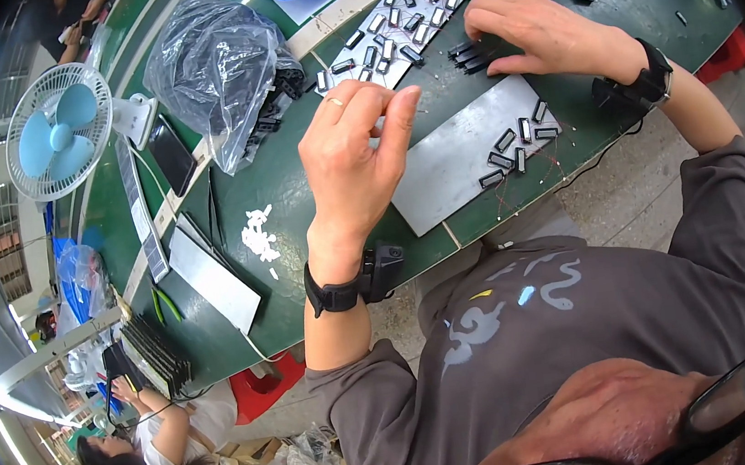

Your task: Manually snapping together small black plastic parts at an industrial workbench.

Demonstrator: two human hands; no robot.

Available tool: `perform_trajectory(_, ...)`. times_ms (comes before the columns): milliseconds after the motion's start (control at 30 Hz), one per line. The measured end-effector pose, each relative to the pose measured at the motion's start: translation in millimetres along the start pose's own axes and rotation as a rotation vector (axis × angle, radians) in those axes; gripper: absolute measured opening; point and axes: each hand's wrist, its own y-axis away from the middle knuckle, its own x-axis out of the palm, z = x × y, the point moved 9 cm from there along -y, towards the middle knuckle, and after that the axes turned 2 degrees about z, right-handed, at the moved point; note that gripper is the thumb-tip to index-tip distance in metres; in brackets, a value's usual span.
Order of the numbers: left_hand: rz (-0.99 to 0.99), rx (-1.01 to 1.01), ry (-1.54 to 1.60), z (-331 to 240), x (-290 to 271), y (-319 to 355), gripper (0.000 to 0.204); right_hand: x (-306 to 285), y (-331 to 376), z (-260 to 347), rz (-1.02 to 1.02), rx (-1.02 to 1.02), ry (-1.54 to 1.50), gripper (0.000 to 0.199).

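My left hand (354,147) is raised over the left end of a flat metal plate (435,175). Its fingers are curled in, with the thumb close to the index finger; whatever they may hold is hidden. Beyond the plate, my right hand (543,37) reaches to a small bunch of black parts (468,58), thumb and forefinger apart beside them. I cannot tell whether it touches them. On the plate's right half lie several small black rectangular pieces (504,139) with pale faces and thin reddish wires.
Two more plates (450,22) bearing similar pieces lie at the back. To the left are a plastic bag (211,67) of black parts, white bits (259,236), a phone (171,154), a metal strip (212,274), green-handled pliers (165,304) and a fan (60,135). Another person (156,432) sits lower left.
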Motion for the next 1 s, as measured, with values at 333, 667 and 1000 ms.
perform_trajectory(333, -0.056, -0.180, -0.093, 9.3, -62.9, 67.1, 0.014, 3.9, -5.6, 18.7, 0.052, -0.070, -0.174, 0.053)
perform_trajectory(667, -0.215, -0.433, -0.137, 30.1, -106.1, 146.8, 0.015, -69.6, -44.2, 2.3, -0.133, 0.071, -0.088, 0.060)
perform_trajectory(1000, -0.241, -0.411, -0.162, 45.2, -103.0, 178.8, 0.015, 14.4, -284.3, -134.4, -0.098, 0.279, -0.043, 0.064)
